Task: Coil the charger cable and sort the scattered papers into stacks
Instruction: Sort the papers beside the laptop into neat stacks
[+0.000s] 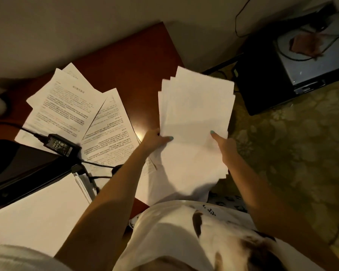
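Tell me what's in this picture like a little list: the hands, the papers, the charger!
left hand: holds the white sheets at their left edge
right hand: holds the same sheets at their right edge
printed papers: fanned out on the desk
charger brick: lies on the printed papers
cable: loose, not coiled
neat stack: lower left of the desk

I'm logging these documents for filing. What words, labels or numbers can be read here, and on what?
No text reads clearly enough to quote.
On the left printed page: heading and lines, too blurred.
On the right printed page: lines too blurred.
On the charger label: print too small.
On the shirt: dark characters, unreadable.
On the held sheets: no print shows.
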A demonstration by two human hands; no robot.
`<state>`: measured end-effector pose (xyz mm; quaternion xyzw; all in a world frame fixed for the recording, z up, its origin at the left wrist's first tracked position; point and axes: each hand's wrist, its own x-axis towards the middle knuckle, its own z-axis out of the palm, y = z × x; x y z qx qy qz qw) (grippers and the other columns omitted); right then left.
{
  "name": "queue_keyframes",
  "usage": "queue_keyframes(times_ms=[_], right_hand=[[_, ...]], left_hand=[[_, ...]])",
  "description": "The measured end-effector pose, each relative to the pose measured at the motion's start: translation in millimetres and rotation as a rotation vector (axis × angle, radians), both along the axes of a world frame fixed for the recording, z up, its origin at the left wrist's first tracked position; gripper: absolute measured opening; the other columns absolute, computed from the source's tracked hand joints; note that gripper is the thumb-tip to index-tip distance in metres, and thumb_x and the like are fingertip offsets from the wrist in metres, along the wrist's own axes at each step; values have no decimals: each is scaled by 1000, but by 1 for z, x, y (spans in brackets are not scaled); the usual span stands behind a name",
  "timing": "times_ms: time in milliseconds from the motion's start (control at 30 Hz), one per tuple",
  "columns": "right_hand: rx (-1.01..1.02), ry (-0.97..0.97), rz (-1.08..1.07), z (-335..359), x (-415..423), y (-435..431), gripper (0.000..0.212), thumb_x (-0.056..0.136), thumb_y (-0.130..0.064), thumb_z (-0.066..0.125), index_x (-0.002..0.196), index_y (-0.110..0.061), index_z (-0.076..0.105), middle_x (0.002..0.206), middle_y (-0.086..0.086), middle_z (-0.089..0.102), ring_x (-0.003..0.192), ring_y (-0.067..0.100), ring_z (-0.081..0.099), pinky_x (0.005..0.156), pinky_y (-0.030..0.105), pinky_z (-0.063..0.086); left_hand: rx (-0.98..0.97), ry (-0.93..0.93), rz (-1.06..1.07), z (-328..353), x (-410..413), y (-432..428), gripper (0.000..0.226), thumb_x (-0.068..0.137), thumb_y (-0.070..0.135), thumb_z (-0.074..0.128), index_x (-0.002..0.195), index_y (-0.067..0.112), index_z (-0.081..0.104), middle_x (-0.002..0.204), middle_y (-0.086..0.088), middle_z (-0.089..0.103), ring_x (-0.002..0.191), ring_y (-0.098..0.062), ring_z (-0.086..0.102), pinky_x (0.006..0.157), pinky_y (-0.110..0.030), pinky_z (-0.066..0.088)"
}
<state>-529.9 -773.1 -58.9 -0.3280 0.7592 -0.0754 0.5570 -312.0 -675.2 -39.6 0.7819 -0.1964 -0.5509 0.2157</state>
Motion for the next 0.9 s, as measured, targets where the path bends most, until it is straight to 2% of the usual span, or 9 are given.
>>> queue_keyframes(times_ms=[67,167,233,300,433,633,700,800,900], right_hand=[[-34,-58,29,8,-11,3,38,88,-26,70,114,-1,59,92,6,61,78,17,56,57,19,39],[-180,-185,125,30,-11,-11,26,93,-13,62,116,-1,62,109,13,66,98,30,63,70,25,50],[-265,-277,145,54,2,-32,28,93,-12,60,119,-2,61,114,13,66,99,27,65,80,32,54],[-340,-386,217,83,20,-55,25,94,-12,60,118,-8,62,116,8,67,102,21,66,86,33,54],[-490,-525,351,139,58,-90,16,92,-8,61,107,-12,62,104,-4,68,96,10,67,86,27,55],[-665,-636,383,193,101,-78,4,88,-5,65,88,-6,61,93,7,64,85,16,63,81,35,51],[-698,-665,371,201,108,-62,10,88,-8,66,85,-14,59,91,3,64,84,12,62,79,31,52],[-673,-671,378,194,118,-37,16,87,-9,68,95,-16,55,93,-7,61,81,-2,60,75,18,52],[-610,-700,347,175,127,-10,36,86,-6,68,120,-6,57,104,-5,64,93,2,61,80,14,52]], left_hand=[[-19,76,111,-1,-14,4,29,88,23,70,112,9,64,98,-7,66,71,-14,58,59,-20,46],[-175,145,269,13,-15,-4,28,91,15,65,117,5,60,91,-3,64,77,-17,58,58,-16,47],[-292,132,308,36,-5,-18,21,93,13,62,113,9,60,88,3,64,76,-13,60,58,-14,50],[-392,86,341,60,11,-31,17,91,14,64,108,15,60,95,4,66,83,-14,65,71,-23,55],[-578,-33,386,110,41,-41,24,90,15,65,112,22,58,105,9,65,94,-9,64,81,-23,55],[-801,-135,485,167,62,-20,29,91,9,63,118,18,55,109,8,64,95,-3,64,83,-21,54],[-846,-122,525,174,68,-3,36,89,9,66,122,15,53,114,5,64,100,-5,65,82,-22,55],[-893,-205,598,175,78,19,56,84,14,72,134,13,47,127,0,59,111,-8,60,86,-22,54],[-856,-244,585,171,79,32,42,86,11,70,125,12,54,119,-5,62,107,-15,61,91,-34,54]])
